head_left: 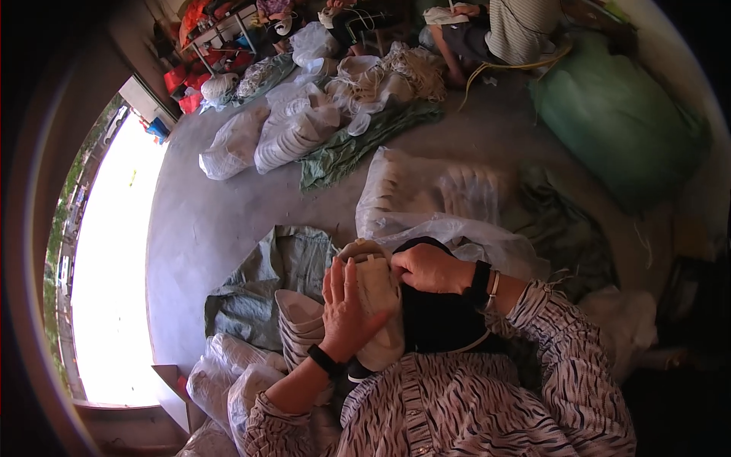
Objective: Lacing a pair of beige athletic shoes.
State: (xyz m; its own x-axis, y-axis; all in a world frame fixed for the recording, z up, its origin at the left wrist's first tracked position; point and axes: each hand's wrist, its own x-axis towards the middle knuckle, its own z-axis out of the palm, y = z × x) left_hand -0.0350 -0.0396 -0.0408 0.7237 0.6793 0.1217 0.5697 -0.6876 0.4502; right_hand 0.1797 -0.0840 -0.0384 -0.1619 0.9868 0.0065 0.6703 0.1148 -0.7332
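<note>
Across my lap lies a long, pale beige cloth piece (375,293) with rounded ends, shoe-like in shape, its tan far end turned away from me. My left hand (349,312) rests flat on its left side, fingers stretched forward and thumb spread across it. Close against the piece's far right edge, my right hand (430,268) has its fingers closed in a pinch. Whatever sits between those fingertips is too small or hidden to make out. Left of my left hand stands a nested stack of similar beige pieces (299,324).
Ahead lies a clear plastic bag (426,186) of pale pieces. Plastic bundles (228,373) crowd my left side, beside a grey-green cloth sack (266,278). A big green sack (617,114) stands far right. Farther off are more bags (297,129) and seated people (518,30).
</note>
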